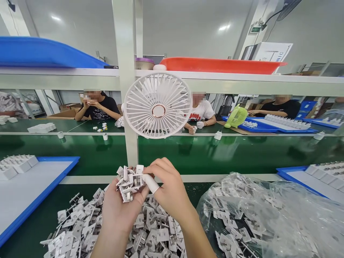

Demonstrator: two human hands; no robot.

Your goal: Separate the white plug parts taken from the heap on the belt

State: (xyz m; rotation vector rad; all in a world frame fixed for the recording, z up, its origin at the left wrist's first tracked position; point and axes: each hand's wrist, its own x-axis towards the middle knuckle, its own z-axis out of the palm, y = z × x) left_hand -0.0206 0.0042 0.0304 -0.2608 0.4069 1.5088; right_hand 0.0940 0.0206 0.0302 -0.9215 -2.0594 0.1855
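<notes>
My left hand (pixel 120 208) is cupped, palm up, around a handful of small white plastic plug pieces (pixel 130 182) with metal pins. At the right side of that handful, my right hand (pixel 166 182) has its fingers and thumb closed on a piece; the fingertips are partly hidden behind the pieces. A white finger cot (pixel 151 183) covers the right thumb. Beneath both hands a loose heap of the same plug pieces (pixel 72 233) spreads over the green tabletop. To the right, a clear plastic bag (pixel 268 215) lies with more plug pieces inside and at its mouth.
Blue-rimmed trays (pixel 40 193) with rows of white blocks stand left and right. A white fan (pixel 158 111) hangs at the upright post (pixel 131 150) ahead. Beyond runs a green conveyor belt (pixel 166 154) carrying white adapters. Several people sit across it.
</notes>
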